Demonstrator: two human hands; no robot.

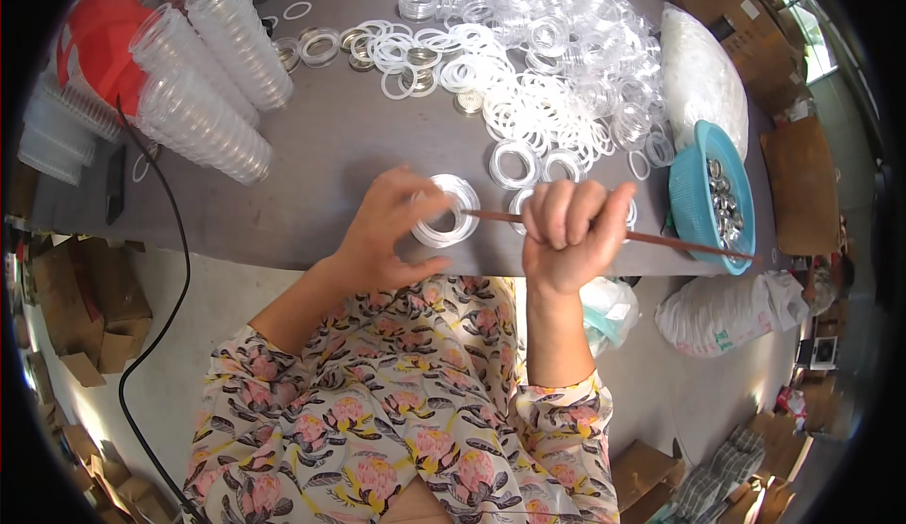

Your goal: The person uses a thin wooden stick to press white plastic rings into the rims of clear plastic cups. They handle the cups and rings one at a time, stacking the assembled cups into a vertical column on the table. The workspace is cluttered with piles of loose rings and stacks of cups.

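My right hand is closed in a fist around a thin brown stick. The stick's left tip points at a round, clear plastic piece with a white ring near the table's front edge. On the left side of that piece is my left hand, thumb and fingers spread, slightly blurred. Its fingertips reach the rim; whether they press on it I cannot tell. Another ringed piece sits just beyond, and one more is partly hidden behind my right hand.
White rings and a heap of clear plastic pieces cover the far middle and right. A blue basket holds metallic pieces at the right edge. Stacked clear cups, a red object and a black cable are leftward.
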